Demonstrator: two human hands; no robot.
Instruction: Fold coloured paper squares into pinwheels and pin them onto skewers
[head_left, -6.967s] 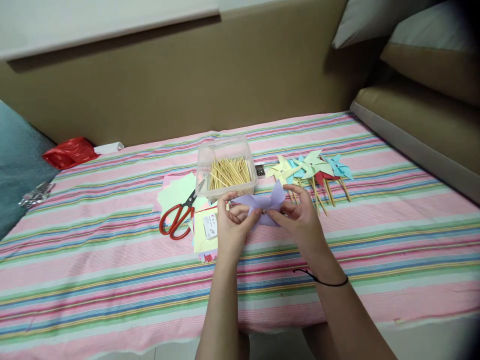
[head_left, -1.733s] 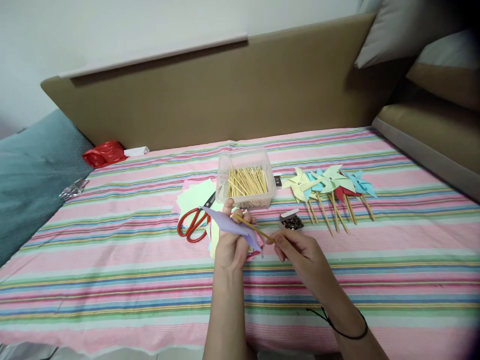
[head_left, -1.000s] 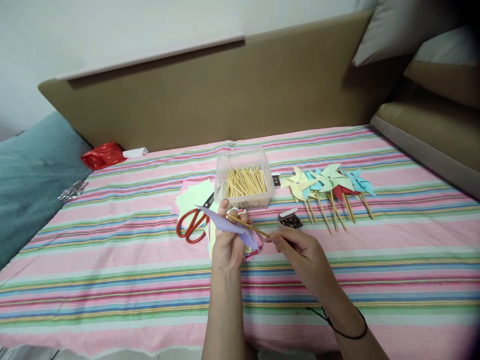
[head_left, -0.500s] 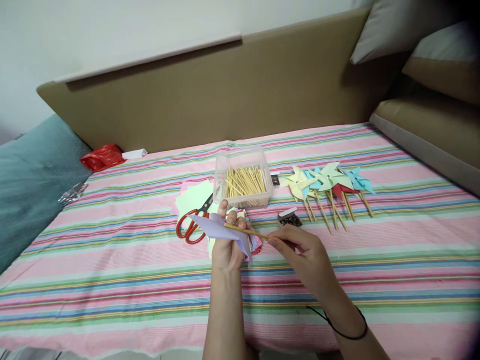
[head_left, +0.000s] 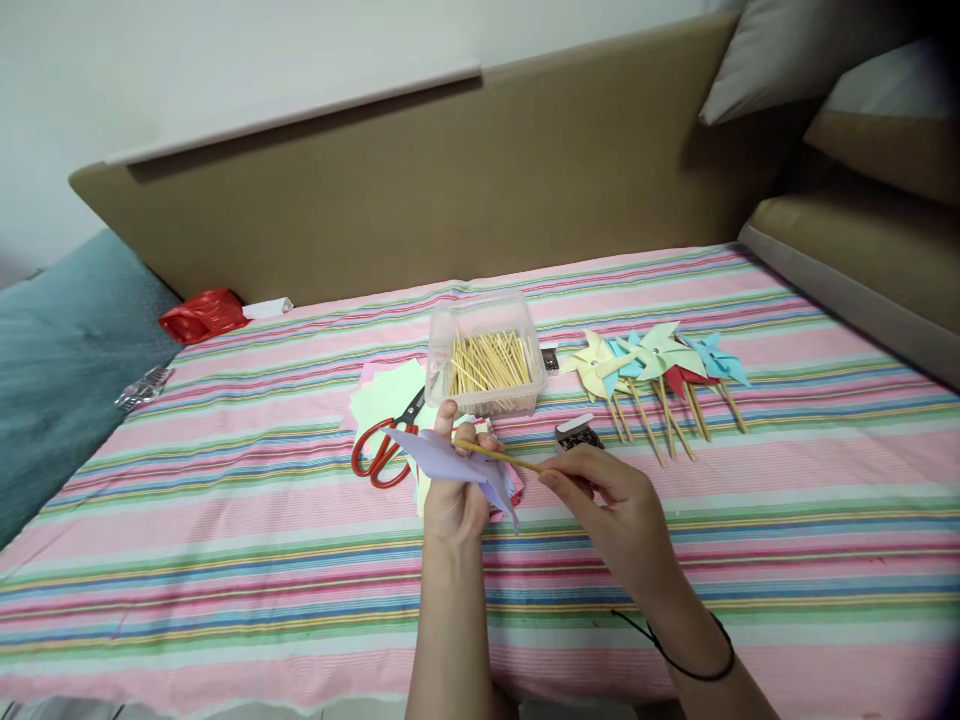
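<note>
My left hand (head_left: 459,505) holds a purple paper pinwheel (head_left: 442,460), its fingers closed behind the paper and one fingertip sticking up. Between thumb and fingers, my right hand (head_left: 611,495) pinches one end of a thin wooden stick (head_left: 514,460). The stick's other end lies at the middle of the purple pinwheel, by my left fingertips; the exact contact is too small to make out. Just behind my left hand stands a clear plastic box (head_left: 487,400) with many wooden sticks (head_left: 487,365). Red-handled scissors (head_left: 382,455) lie to its left on pale paper sheets (head_left: 390,390).
Several finished pinwheels (head_left: 652,360) on sticks lie at the right. A small packet of dark pieces (head_left: 577,435) sits near my right hand, and another small packet (head_left: 550,359) beside the box. A red plastic bag (head_left: 202,316) is at the far left on the striped cloth (head_left: 247,540).
The purple pinwheel has turned slightly in my left hand, its right corner shifting rightward. My right hand and the stick have moved a little to the right.
</note>
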